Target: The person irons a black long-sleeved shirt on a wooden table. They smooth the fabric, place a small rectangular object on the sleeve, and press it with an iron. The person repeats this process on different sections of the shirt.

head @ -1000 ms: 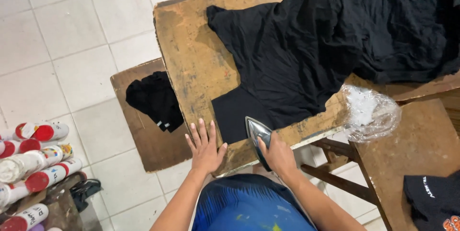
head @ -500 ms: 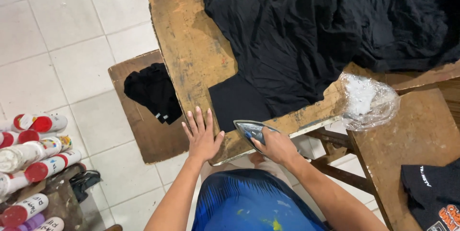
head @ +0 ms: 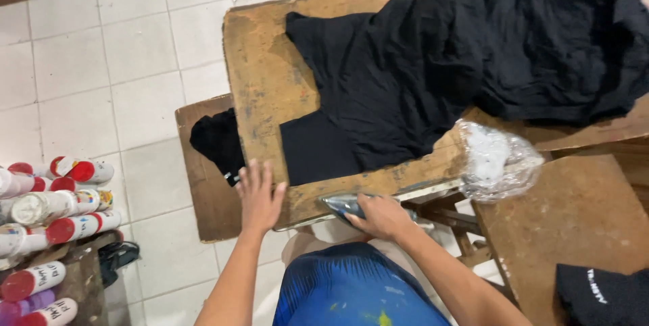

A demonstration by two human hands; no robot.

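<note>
The right hand (head: 380, 216) is closed over the handle of a grey metal clothes iron (head: 348, 204), which sits at the very near edge of the worn, stained wooden board (head: 260, 76), its tip pointing toward the left hand. Part of the iron seems to overhang the edge; how much of its soleplate rests on wood I cannot tell. The left hand (head: 259, 195) lies flat with fingers spread wide, holding nothing, on the board's near corner just left of the iron.

Just beyond both hands lies a black crumpled cotton garment (head: 433, 69), spread away across the board, with one smoothed dark flap (head: 316, 149) nearest the left hand's fingertips. To the right of the right hand, a clear crinkled plastic bag with something white inside (head: 497, 160) sits on the board's near right corner. Left of the left hand, on a lower brown wooden stool (head: 203, 191), rests a small bunched black cloth (head: 218, 138).

The risks, as I judge them: the iron is so near the edge that a loose grip could let it tip off toward the person's lap in the blue shorts (head: 351, 292). The bare left fingers are close enough that a sideways slide of the iron could burn them. The plastic bag, if the iron swings right, could melt. Left still on the dark fabric, the iron might scorch it.
</note>
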